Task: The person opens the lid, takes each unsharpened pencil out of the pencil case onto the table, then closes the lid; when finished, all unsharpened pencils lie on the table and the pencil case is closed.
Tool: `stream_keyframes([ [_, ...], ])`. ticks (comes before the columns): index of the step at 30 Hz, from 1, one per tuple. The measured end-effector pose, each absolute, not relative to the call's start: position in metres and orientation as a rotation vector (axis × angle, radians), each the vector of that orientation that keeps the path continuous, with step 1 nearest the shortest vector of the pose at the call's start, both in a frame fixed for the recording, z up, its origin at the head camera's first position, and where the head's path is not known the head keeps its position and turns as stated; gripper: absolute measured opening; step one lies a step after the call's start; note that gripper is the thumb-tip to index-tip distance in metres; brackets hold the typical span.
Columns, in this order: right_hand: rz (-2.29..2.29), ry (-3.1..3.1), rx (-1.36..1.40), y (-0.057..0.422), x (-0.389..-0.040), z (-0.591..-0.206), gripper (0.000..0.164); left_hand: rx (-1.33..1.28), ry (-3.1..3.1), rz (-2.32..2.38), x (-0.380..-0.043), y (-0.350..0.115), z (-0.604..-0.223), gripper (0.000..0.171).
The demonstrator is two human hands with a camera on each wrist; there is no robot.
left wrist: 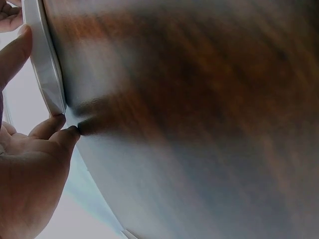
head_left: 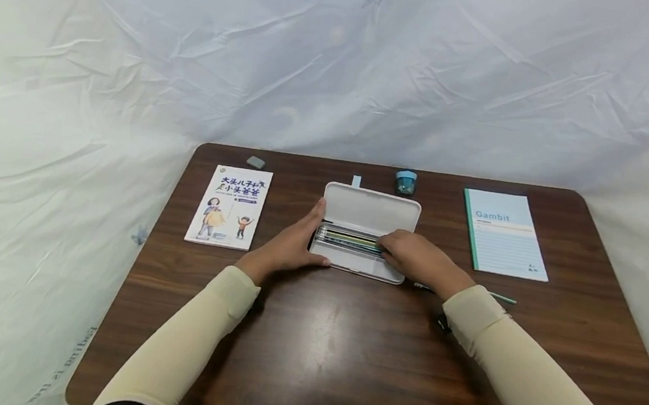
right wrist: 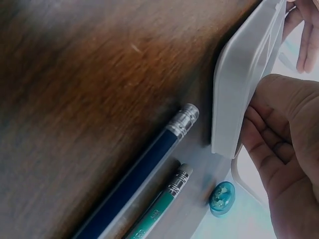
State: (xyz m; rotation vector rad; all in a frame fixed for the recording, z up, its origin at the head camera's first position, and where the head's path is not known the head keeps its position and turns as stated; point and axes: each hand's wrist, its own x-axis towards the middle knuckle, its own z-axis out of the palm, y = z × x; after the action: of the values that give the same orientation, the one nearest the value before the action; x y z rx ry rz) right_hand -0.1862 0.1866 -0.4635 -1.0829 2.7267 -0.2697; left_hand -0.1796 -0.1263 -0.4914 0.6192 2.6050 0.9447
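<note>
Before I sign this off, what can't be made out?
- Head view: right ends of the pencils in the case, covered by the right hand.
- Right wrist view: tips of the fingers, behind the case wall.
- Right wrist view: lower ends of the blue pencil and green pencil, cut off by the bottom edge.
- Head view: finest print on the notebook, too small.

The dark-brown wood-grain desk [head_left: 318,362] is smooth and glossy, with a pale shine in its near part. The white rectangular pencil case [head_left: 372,209] looks smooth and hard; plastic or painted metal, it is hard to tell. A dark-blue painted pencil [right wrist: 137,179] and a green painted pencil [right wrist: 157,213] end in shiny, ridged metal bands. The pale, plastic-looking sheet [head_left: 254,81] beyond is wrinkled, slightly glossy. The cream cloth sleeves [head_left: 179,343] look matt.
</note>
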Motion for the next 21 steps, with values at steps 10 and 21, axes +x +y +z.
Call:
stream_keyframes([
  [10,-0.239,2.807,-1.303,0.19,-0.1817,-0.4701,0.012,0.634,2.597,0.953,-0.1788,-0.1271,-0.4919,0.136],
  [21,-0.349,2.774,-1.197,0.1886,-0.1854,-0.4712,0.021,0.621,2.589,0.958,-0.1779,-0.1278,-0.4922,0.135],
])
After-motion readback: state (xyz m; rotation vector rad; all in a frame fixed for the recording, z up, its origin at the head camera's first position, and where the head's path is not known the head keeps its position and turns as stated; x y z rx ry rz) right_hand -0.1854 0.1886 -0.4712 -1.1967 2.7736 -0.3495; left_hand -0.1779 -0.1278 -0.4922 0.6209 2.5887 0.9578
